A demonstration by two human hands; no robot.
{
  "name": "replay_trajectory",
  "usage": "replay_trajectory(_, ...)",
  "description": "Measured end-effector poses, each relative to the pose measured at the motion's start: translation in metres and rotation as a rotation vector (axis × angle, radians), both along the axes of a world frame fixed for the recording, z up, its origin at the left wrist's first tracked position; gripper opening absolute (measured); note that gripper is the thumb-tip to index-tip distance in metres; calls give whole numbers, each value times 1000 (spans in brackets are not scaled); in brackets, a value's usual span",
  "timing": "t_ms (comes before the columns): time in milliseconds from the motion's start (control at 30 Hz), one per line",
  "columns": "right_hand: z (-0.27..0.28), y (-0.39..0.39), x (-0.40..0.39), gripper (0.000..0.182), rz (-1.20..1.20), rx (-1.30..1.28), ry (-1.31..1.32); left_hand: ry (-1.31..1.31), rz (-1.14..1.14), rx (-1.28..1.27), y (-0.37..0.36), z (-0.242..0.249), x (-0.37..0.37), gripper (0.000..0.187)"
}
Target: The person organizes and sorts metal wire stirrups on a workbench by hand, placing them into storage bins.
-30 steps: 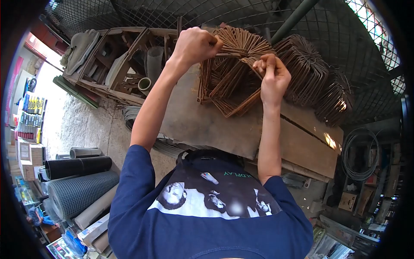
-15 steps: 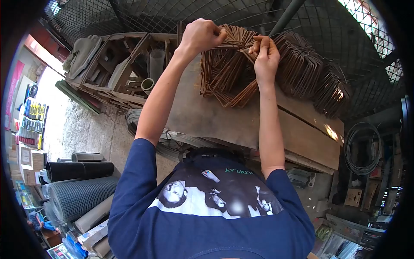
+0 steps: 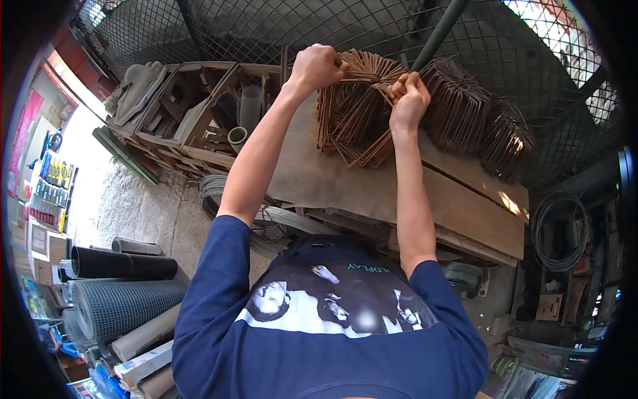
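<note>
Rusty rebar stirrups (image 3: 355, 123), square-bent and fanned out in a bundle, stand on the wooden bench top (image 3: 306, 166). My left hand (image 3: 320, 68) is closed in a fist at the bundle's upper left corner, its fingertips on a stirrup. At the upper right corner, my right hand (image 3: 409, 101) has its fingers curled and pinched on the stirrups. Exactly how many bars each hand holds is hidden by the fingers. To the right of my right hand stands a darker stirrup bundle (image 3: 458, 110), and another bundle (image 3: 506, 143) is beyond it.
A wire mesh wall (image 3: 299, 30) with a slanted green pipe (image 3: 438, 36) rises behind the bench. Wooden bins (image 3: 189, 100) stand at left. Wire coils (image 3: 212, 189) lie below them; another coil (image 3: 561, 233) hangs right. Mesh rolls (image 3: 129, 306) lie lower left.
The view has shifted slightly, so bench and bundles sit a little differently in frame. Both hands stay at the same bundle; my right fingers look more curled.
</note>
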State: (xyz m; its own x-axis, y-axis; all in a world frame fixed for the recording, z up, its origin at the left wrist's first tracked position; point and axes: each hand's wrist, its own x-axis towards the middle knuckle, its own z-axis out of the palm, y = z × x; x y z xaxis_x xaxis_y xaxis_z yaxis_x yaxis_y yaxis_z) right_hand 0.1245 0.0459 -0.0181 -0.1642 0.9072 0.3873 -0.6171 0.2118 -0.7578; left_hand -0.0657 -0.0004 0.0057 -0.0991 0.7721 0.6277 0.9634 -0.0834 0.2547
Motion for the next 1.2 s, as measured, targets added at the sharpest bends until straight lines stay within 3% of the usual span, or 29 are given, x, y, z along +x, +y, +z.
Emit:
replay_trajectory(367, 13, 9, 17, 32, 169, -99, -22, -119, -14, -12, -16, -15, 3, 23)
replay_trajectory(867, 38, 51, 0, 34, 263, -5, -262, -93, 0, 275, -27, -41, 23, 26)
replay_trajectory(1200, 44, 61, -32, 33, 305, 109, -447, -93, 124, 351, -39, -53, 54, 44)
